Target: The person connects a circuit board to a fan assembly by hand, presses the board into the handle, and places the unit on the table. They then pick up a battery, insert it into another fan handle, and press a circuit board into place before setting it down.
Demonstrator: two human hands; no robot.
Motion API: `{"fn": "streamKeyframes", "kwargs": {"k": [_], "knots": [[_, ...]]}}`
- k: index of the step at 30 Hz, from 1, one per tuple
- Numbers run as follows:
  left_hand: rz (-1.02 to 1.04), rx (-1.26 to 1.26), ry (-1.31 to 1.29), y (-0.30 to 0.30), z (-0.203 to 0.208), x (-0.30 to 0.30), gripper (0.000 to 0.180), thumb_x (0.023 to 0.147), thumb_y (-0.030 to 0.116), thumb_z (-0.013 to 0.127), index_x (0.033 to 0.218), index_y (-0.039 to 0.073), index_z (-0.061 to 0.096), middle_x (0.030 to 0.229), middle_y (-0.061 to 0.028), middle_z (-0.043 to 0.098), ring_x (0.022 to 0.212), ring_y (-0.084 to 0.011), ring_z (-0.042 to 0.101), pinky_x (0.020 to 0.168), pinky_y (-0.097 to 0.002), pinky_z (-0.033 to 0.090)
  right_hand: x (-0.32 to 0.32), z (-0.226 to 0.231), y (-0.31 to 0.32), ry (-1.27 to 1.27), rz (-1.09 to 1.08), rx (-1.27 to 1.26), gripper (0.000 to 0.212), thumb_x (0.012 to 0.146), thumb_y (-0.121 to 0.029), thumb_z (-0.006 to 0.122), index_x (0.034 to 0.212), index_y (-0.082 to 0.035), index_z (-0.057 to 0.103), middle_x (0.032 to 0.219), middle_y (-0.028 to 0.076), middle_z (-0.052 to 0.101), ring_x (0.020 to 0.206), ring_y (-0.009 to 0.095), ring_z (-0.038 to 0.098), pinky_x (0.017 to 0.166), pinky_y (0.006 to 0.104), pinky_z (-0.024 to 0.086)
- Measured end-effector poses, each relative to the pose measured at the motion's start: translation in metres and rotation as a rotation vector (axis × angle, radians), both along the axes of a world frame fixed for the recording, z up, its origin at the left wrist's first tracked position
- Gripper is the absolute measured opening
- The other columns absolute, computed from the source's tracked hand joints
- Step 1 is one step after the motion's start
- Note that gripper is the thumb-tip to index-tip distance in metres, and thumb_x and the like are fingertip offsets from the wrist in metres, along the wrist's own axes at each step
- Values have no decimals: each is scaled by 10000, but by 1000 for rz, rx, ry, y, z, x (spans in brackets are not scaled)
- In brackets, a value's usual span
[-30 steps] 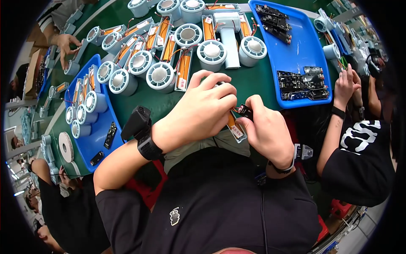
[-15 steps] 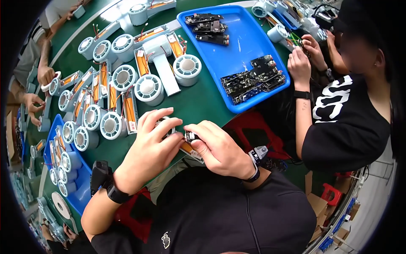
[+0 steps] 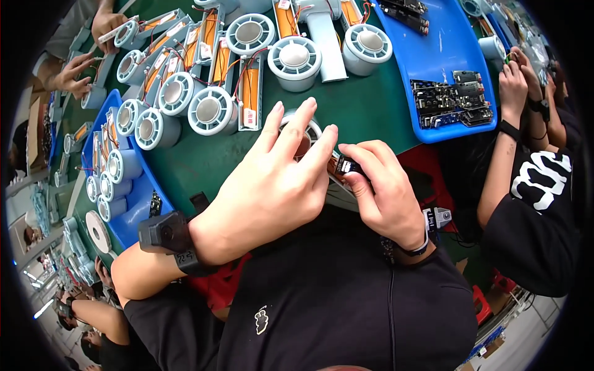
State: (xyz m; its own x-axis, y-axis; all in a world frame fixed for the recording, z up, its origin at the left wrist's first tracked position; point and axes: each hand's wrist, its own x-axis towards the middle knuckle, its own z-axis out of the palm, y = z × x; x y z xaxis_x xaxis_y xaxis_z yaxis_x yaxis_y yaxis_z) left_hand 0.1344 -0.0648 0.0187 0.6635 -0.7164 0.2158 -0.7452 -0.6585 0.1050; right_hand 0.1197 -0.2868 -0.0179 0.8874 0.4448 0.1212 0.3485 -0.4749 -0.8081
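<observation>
My left hand reaches over a light-blue fan housing at the table's near edge. Its fingers are spread across the round grilled head and hold it; the thumb is out of sight. Between the thumb and fingers of my right hand is a small black circuit board, close beside the housing. My left hand covers much of that housing. Several similar housings lie just beyond, with round heads, orange battery packs and thin red and black wires.
A blue tray at the right carries stacks of black circuit boards. Another blue tray at the left holds more housings, beside a white roll. Co-workers' hands are busy at left and right. A red stool stands below the table edge.
The view has shifted, so the table's contents sit higher and farther right. My left fingers have stretched out more over the housing. My right hand keeps its pinch on the circuit board.
</observation>
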Motion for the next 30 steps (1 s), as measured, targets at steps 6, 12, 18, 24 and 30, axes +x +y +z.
{"fn": "streamKeyframes", "kwargs": {"k": [6,12,18,24,30], "knots": [[-16,99,-5,-3,0,6,204,785,120,697,933,-15,733,1391,-129,593,1321,-388,555,1030,-580,523,1,1,3,-67,-44,-31,423,846,-4,745,1248,40,622,1113,179,639,988,345,613,868,418,514],[-22,126,-39,-2,-1,18,170,787,114,699,915,9,739,1376,-126,604,1309,-389,563,998,-504,552,1,2,1,-240,-130,-163,431,799,-40,814,1199,19,663,1038,134,668,949,307,607,805,394,514],[-68,-174,47,18,-14,17,164,762,98,725,922,88,763,1283,-101,674,1217,-379,640,854,-416,611,0,2,3,-207,-197,-53,354,785,-70,841,1115,-9,729,1005,104,678,919,284,605,768,376,512],[-84,-271,1,16,-18,16,173,744,95,743,914,114,770,1251,-74,702,1170,-390,672,777,-394,626,-1,5,13,-223,-218,-128,403,734,-51,873,1123,-49,767,1032,84,685,891,270,605,762,347,518],[-58,-147,-73,13,-16,13,142,744,113,759,886,107,764,1276,-68,690,1175,-384,665,794,-393,623,21,12,-2,-286,-15,-218,401,762,-36,844,1153,-39,759,1101,96,695,920,275,614,800,341,528]]}}
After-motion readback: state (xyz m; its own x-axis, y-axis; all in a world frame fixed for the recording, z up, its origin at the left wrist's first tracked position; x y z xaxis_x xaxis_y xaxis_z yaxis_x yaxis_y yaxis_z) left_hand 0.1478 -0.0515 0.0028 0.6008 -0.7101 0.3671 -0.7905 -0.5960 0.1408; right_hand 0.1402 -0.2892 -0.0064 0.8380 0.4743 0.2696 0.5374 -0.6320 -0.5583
